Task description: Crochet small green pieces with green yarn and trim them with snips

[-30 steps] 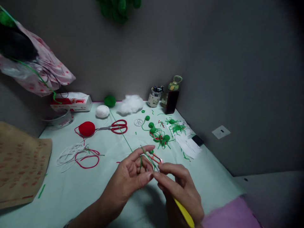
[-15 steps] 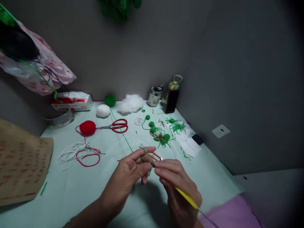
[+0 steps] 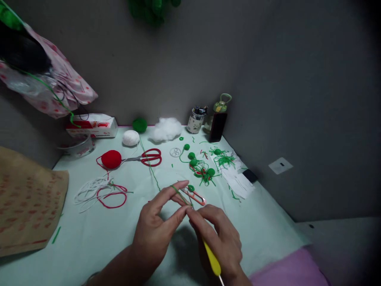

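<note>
The left hand (image 3: pixel 157 224) pinches green yarn (image 3: pixel 179 193) at its thumb tip, the opposing finger hard to see, its raised index finger apart with the strand running over it. The right hand (image 3: pixel 218 234)'s fingers press together around a yellow-handled tool (image 3: pixel 212 259), its handle slanting out below them. Orange snips (image 3: pixel 199 197) lie just beyond the fingertips, red-handled scissors (image 3: pixel 144 159) farther off to their left
</note>
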A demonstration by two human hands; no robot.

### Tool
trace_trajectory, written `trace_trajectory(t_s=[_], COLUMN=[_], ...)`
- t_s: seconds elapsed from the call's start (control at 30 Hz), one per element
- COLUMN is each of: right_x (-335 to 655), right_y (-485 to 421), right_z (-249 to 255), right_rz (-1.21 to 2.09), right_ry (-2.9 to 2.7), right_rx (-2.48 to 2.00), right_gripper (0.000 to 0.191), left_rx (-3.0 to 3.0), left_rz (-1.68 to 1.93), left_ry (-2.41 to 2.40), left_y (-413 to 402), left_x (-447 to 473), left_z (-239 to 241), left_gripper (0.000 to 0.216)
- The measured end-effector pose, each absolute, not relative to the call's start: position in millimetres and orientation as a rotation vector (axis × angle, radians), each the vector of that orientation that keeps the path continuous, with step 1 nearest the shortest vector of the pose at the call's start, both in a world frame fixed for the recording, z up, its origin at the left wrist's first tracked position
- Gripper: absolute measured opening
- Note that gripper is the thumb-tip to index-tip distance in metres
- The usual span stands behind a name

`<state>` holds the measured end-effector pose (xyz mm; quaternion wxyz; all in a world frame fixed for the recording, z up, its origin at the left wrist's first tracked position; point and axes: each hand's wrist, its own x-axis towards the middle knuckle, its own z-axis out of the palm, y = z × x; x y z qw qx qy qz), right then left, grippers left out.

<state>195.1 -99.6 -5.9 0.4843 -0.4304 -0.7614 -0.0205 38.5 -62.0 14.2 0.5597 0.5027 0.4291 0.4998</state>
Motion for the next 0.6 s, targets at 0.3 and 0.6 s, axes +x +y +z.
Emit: trace_trajectory(t_s=[0.3, 0.6], right_x=[201.7, 191.5], right_y=[-85.8, -99.9], right_z=[14.7, 2.9], right_rz=[1.442, 0.259], right_ry=[-1.087, -1.667], right_rx=[-0.868, -1.041], right_gripper=[0.038, 0.031], left_rx=[1.039, 0.720], left_rz=[0.927, 1.118], left_ry=[0.785, 0.806], left_y=[-57.3, -65.1], left_x=[34.2, 47.7], left_z=[23.0, 15.5], left_gripper=[0.040, 0.042])
